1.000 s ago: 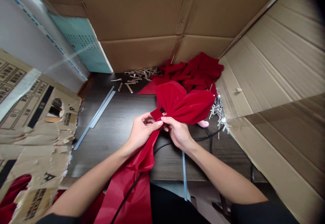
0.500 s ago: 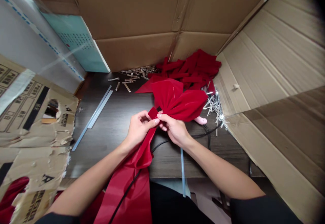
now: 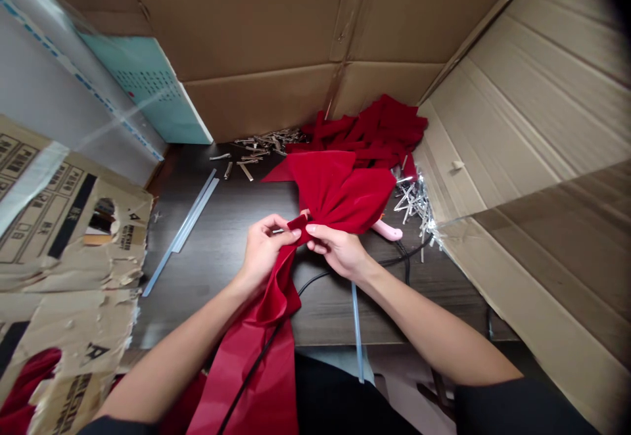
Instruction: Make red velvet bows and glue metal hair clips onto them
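Observation:
A red velvet bow (image 3: 340,192) spreads over the dark table, its gathered middle pinched between my hands. My left hand (image 3: 269,244) grips a short red strip (image 3: 297,223) at that middle, thumb on top. Thumb and fingers of my right hand (image 3: 338,248) press on the gathers and the strip's other side. From the knot a long red tail (image 3: 256,356) hangs toward me over the table edge, a black cord lying across it. Just behind my right hand, a pink-handled glue gun (image 3: 388,230) lies partly under the bow.
Red velvet strips (image 3: 369,133) are heaped at the back, beside metal hair clips (image 3: 276,140). Silver twist ties (image 3: 417,202) lie at right. Clear glue sticks (image 3: 192,215) rest at left; another glue stick (image 3: 357,330) juts over the front edge. Cardboard walls (image 3: 261,106) enclose the table.
My left hand has drawn the short strip slightly lower and flatter across the bow's middle. The bow's right loop has tipped a little toward the left.

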The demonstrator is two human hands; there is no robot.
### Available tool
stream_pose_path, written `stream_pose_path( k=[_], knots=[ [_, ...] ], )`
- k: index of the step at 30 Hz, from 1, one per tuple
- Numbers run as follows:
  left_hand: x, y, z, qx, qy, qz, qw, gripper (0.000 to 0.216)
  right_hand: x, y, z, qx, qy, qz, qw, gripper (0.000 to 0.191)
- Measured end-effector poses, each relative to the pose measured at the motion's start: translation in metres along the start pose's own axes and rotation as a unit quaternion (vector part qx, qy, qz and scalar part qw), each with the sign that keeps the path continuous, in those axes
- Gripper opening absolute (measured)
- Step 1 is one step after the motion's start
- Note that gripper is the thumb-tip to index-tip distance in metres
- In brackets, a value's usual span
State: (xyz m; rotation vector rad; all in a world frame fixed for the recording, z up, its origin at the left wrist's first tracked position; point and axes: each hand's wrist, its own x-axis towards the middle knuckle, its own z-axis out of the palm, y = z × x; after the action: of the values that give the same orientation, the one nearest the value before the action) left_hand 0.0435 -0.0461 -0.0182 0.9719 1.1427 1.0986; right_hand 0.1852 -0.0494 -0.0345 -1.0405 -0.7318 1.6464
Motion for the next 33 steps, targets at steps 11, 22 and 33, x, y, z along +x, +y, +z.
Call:
stream_pose_path(
  k=[11, 22, 33],
  knots=[
    [-0.002, -0.009, 0.000, 0.006, -0.078, 0.164, 0.983, 0.011, -0.001, -0.016, 0.005, 0.011, -0.023, -0.057, 0.998, 0.003],
    [0.001, -0.002, 0.002, -0.004, -0.106, 0.011, 0.994, 0.027, 0.008, -0.017, -0.012, -0.100, -0.149, -0.088, 0.980, 0.013],
    [0.001, -0.003, -0.006, -0.027, -0.025, 0.051, 0.998, 0.029, 0.006, -0.007, -0.001, -0.096, -0.080, -0.130, 0.984, 0.030]
  ],
)
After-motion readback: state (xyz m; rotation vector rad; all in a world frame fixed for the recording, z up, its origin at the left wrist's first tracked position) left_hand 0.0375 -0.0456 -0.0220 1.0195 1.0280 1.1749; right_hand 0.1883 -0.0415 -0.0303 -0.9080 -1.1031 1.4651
